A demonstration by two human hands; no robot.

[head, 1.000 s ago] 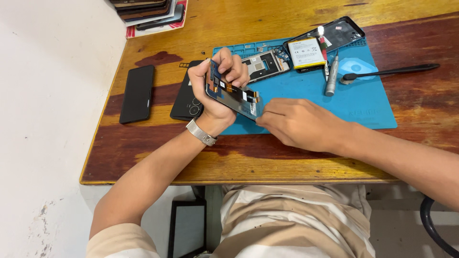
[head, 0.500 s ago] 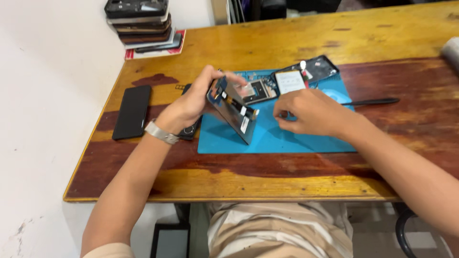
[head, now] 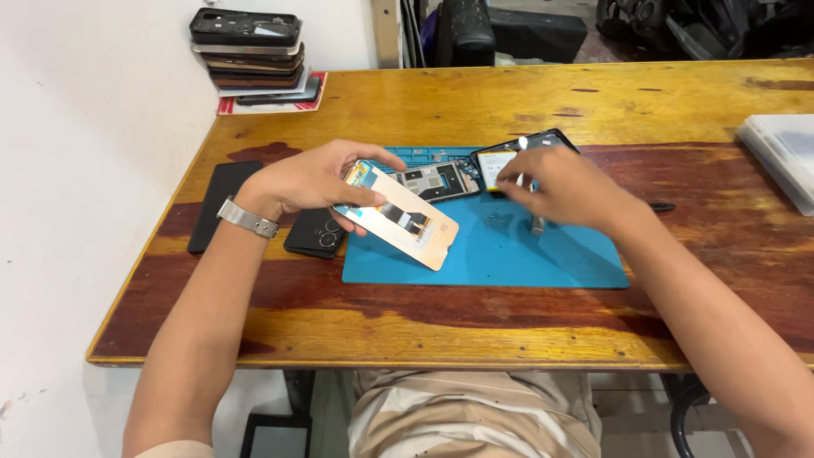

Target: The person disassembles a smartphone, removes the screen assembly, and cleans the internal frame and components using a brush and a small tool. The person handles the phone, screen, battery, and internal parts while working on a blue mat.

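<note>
- One blue mat (head: 509,259) lies on the wooden table (head: 475,102); every place below is told from this mat.
- Two hands are over it. The left hand (head: 309,180) is at the mat's left end, fingers curled around one phone screen panel (head: 398,216), gripping its upper left end; the panel is tilted, copper-coloured back upward, and its lower corner reaches down toward the mat's front edge.
- The right hand (head: 555,188) hangs over the mat's far right part, fingers bunched and pinching a small white tool (head: 521,161); what its tip touches cannot be told.
- One bare phone frame (head: 437,180) lies on the mat's far edge, between the two hands. One opened phone (head: 517,153) with a pale battery sits at the far edge just right of the frame, partly under the right hand.
- Off the mat's left edge lie two dark phones: one phone with camera rings (head: 315,233) touching the mat's edge, one flat black phone (head: 216,203) further left, near the table's left edge.
- One stack of phones (head: 250,55) stands well beyond the mat, at the table's far left corner. One white box (head: 784,157) sits well to the mat's right, at the table's right edge.
- Bare wood runs between the mat's front edge and the table's near edge, also between the mat's right edge and the box.
</note>
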